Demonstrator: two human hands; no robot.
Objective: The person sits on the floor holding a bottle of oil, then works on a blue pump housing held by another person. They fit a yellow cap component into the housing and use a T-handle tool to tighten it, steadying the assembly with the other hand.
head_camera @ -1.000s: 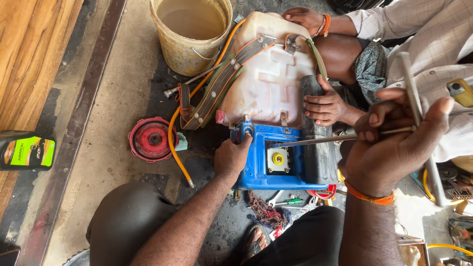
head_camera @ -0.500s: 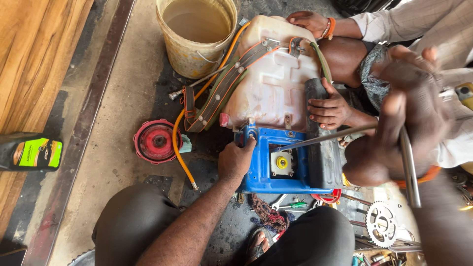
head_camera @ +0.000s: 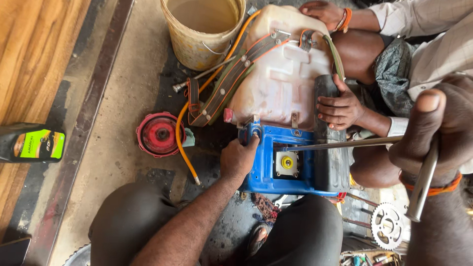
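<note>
White sprayer tank (head_camera: 283, 74) lies on the floor, its blue base frame (head_camera: 276, 165) toward the wearer. Left hand (head_camera: 239, 158) presses on the frame's left edge, grip closed over it. Right hand (head_camera: 436, 130) has its grip wrapped around a T-handled metal rod (head_camera: 340, 145) reaching into the frame; a co-worker's hand (head_camera: 340, 106) steadies the tank's side.

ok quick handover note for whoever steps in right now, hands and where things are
Left hand grips the corner of the blue base frame of the white sprayer tank, which lies on its side.
Right hand holds a T-handle wrench; its shaft reaches into the frame by the yellow-centred fitting.
Another person's hand steadies the tank's black pad.
Red cap is off, on the floor.
The fitting is still in the frame.
</note>
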